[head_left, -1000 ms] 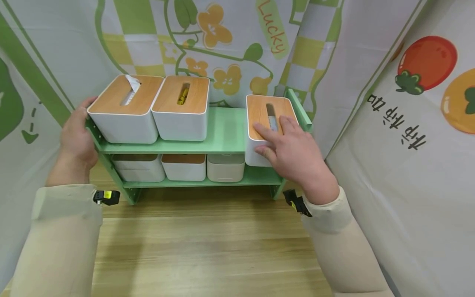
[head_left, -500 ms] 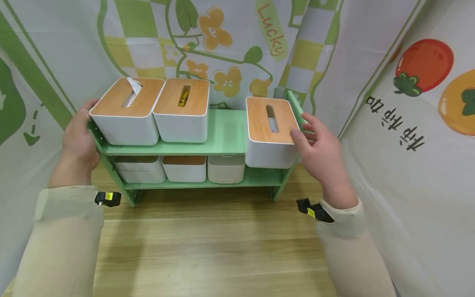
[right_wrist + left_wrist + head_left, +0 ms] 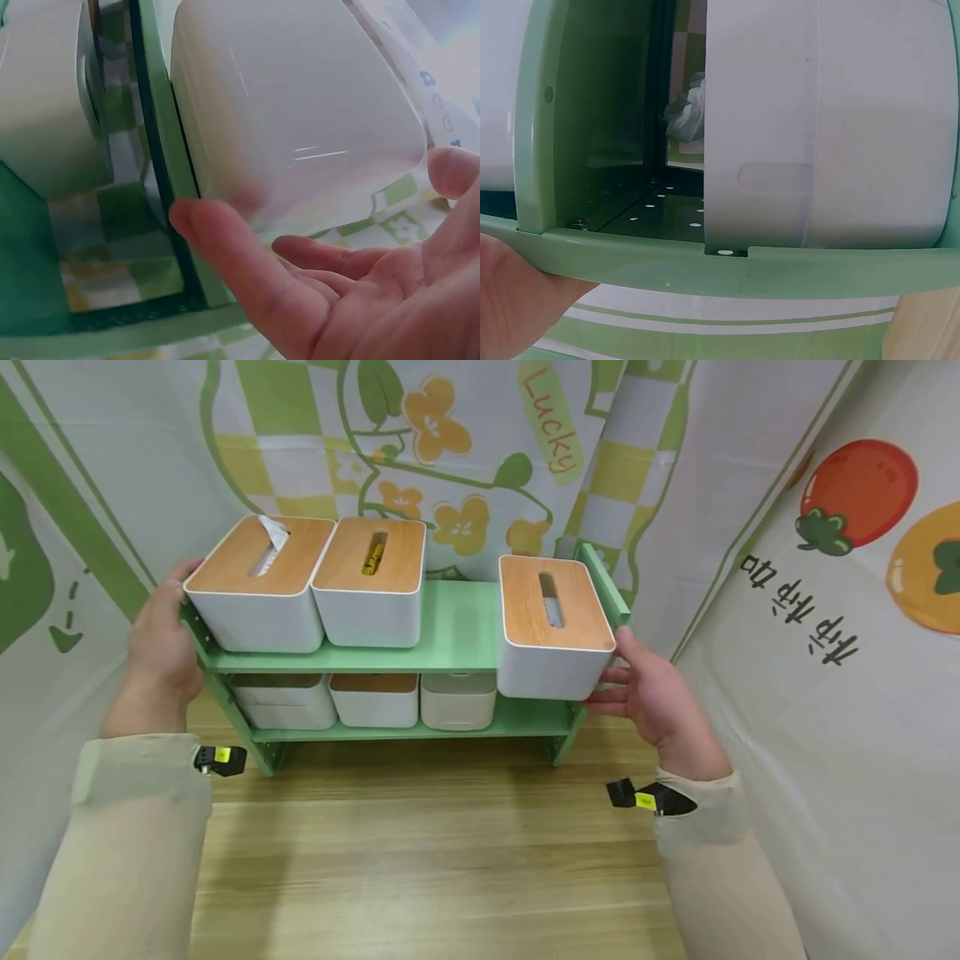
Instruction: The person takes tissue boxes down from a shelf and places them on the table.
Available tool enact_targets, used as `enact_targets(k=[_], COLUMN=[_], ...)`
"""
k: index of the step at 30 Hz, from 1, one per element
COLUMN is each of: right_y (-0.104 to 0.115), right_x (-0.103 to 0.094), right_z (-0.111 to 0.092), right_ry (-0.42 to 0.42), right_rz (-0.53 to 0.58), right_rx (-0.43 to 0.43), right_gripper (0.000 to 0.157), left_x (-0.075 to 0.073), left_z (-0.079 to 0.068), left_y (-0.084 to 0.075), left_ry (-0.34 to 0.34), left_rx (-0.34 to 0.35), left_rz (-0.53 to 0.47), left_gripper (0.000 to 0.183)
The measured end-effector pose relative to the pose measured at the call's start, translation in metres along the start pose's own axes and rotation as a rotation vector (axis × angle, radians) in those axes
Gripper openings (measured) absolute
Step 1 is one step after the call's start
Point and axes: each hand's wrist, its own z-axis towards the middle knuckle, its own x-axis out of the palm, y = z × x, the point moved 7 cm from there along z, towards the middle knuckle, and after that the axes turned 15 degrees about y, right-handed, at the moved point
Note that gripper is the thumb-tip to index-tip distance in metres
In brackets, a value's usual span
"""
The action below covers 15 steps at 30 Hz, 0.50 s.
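Note:
On the upper level of a green shelf [image 3: 461, 618], a white tissue box [image 3: 557, 672] with a wood-look lid sits at the right, its front jutting past the shelf edge. My right hand [image 3: 663, 702] is at its lower right front corner, thumb near the rim and fingers spread low beside it. In the right wrist view, one extended fingertip [image 3: 196, 214] is right at the box's lower edge. My left hand [image 3: 161, 647] rests against the outside of the shelf's left side panel; its fingers are largely hidden. A tissue pokes from the far-left box [image 3: 255, 622]; yellow shows in the neighbouring box's slot [image 3: 372, 560].
Below, the lower level [image 3: 525, 717] carries a white box [image 3: 283, 710], a wood-lidded box [image 3: 372, 706] and a cream bin [image 3: 457, 706]. A patterned curtain [image 3: 465, 443] hangs behind, with a printed sheet [image 3: 832, 735] at the right. Wood flooring [image 3: 420, 852] lies in front.
My right hand has left the top of the right tissue box, moving right and then down to its lower front corner. The left hand stays at the shelf's left side.

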Motion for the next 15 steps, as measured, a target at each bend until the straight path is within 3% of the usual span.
enact_targets(k=[8, 15], right_y=[-0.008, -0.008], right_x=[0.003, 0.004], right_z=[0.015, 0.013], right_ry=[0.145, 0.169], right_rz=[0.293, 0.323], right_rx=[0.011, 0.015], right_gripper=[0.078, 0.076], left_x=[0.0, -0.001], left_z=[0.001, 0.002], left_y=[0.001, 0.001], left_ry=[-0.002, -0.012], left_rx=[0.003, 0.001], left_rz=[0.007, -0.003], left_gripper=[0.045, 0.045])
